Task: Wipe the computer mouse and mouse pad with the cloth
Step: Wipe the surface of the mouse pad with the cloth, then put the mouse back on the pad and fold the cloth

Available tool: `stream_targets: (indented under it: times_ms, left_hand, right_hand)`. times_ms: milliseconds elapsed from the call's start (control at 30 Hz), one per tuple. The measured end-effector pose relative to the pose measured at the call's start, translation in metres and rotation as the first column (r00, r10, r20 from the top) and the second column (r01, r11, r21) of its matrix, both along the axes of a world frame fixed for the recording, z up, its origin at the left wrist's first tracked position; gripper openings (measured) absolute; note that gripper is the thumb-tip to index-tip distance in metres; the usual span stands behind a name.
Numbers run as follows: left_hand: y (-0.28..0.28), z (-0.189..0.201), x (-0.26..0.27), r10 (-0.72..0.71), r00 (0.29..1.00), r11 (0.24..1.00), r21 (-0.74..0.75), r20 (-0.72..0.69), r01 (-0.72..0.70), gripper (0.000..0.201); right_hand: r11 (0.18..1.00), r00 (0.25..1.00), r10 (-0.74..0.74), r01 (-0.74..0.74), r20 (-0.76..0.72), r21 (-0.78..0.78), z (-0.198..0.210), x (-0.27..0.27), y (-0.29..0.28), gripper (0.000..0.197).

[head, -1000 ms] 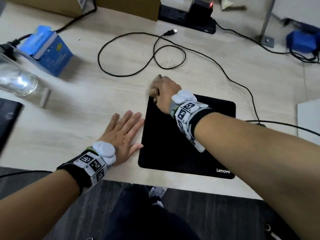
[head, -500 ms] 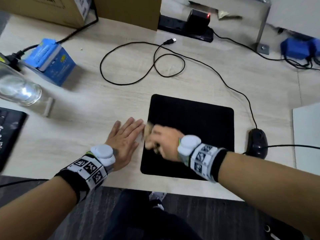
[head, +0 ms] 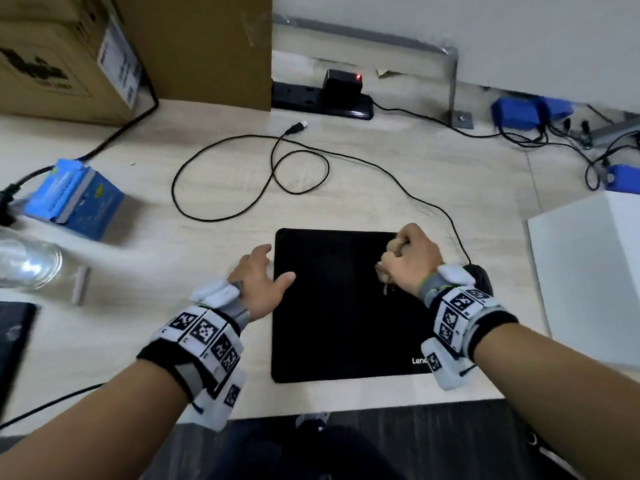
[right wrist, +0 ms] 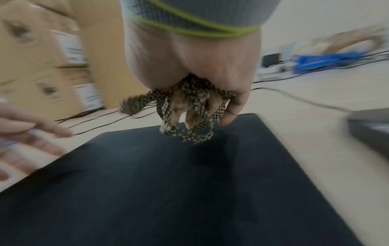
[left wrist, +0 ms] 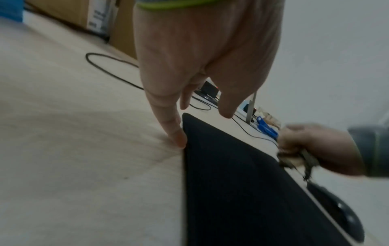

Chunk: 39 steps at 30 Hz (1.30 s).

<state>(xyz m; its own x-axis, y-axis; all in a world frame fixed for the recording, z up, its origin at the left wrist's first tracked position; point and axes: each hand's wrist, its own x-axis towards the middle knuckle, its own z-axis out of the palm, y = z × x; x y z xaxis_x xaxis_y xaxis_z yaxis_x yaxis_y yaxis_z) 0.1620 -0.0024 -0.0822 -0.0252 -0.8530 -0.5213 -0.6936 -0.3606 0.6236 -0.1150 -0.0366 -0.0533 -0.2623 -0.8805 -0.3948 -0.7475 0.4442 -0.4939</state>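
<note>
- Black fabric mouse pad [head: 339,306] is laid flat on the pale wood-grain desk [head: 145,306], near its front edge; partial "Lenovo" lettering is seen at the pad's near right corner.
- The right hand [head: 412,261] is held over the pad's right side, fingers curled into a fist and clamped on a bunched checkered cloth [right wrist: 187,113].
- Loose folds and ends of the cloth are seen hanging below the fist; in the right wrist view they appear raised above the pad surface, though contact cannot be told for certain owing to blur.
- The left hand [head: 259,282] is placed at the pad's left edge, fingers extended and spread apart, nothing held.
- In the left wrist view one fingertip [left wrist: 179,138] is seen pressed on the desk right against the pad's left edge; the thumb is extended over the pad.
- The black computer mouse [left wrist: 341,218] is set on the desk just beside the pad's right edge, mostly hidden behind the right wrist in the head view.
- Its cable [head: 242,188] is looped across the desk behind the pad, with the USB plug lying free.
- A blue box [head: 76,199] and a clear glass vessel [head: 27,265] are noted at the desk's left.
</note>
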Motion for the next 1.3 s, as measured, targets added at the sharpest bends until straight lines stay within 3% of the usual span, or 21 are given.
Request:
stream_targets:
  times_ms: [67,167,300,400,567,800,933,1067,1200,1300]
  left_hand:
    - [-0.011,0.002,-0.008,0.046,0.999,0.998,0.045,-0.001,-0.045,0.073]
    - [-0.019,0.004,-0.02,0.07,0.996,0.994,0.085,0.054,-0.075,0.07]
    - [-0.022,0.005,-0.031,0.113,0.99,0.985,0.121,0.087,-0.123,0.057]
    - [-0.02,0.0,-0.032,0.101,0.99,0.986,0.123,0.102,-0.113,0.046]
    - [-0.002,-0.005,-0.041,0.155,0.978,0.983,0.081,0.136,-0.167,0.039]
    - [0.008,-0.001,-0.055,0.175,0.957,0.982,0.024,0.23,-0.186,0.044]
    - [0.007,0.001,-0.053,0.186,0.947,0.98,0.014,0.262,-0.196,0.041]
    - [0.007,-0.002,-0.049,0.227,0.938,0.969,0.039,0.262,-0.245,0.034]
    - [0.002,-0.005,-0.046,0.23,0.931,0.965,0.057,0.283,-0.255,0.027]
    - [0.0,-0.005,-0.052,0.323,0.927,0.938,0.065,0.19,-0.34,0.038]
  right_hand:
    - [0.989,0.988,-0.148,0.147,-0.036,-0.016,0.004,-0.038,0.006,0.026]
    - [0.981,0.959,-0.182,0.191,-0.216,0.022,0.012,-0.088,0.019,0.027]
    - [0.942,0.888,-0.103,0.232,-0.449,0.244,0.012,-0.132,0.041,0.076]
    - [0.908,0.9,-0.094,0.253,-0.426,0.334,0.006,-0.137,0.05,0.095]
    - [0.944,0.935,-0.121,0.212,-0.334,0.253,0.01,-0.115,0.04,0.073]
    - [0.961,0.987,0.113,-0.079,-0.114,0.266,0.001,-0.048,0.029,0.061]
    - [0.982,0.996,0.0,0.017,-0.09,0.188,0.001,-0.077,0.03,0.031]
    - [0.964,0.985,-0.056,0.096,-0.164,0.247,-0.017,-0.091,0.036,0.036]
    - [0.944,0.991,-0.113,0.129,-0.071,0.303,-0.025,-0.092,0.036,0.018]
    - [0.951,0.993,-0.12,0.119,-0.014,0.285,-0.021,-0.108,0.036,0.007]
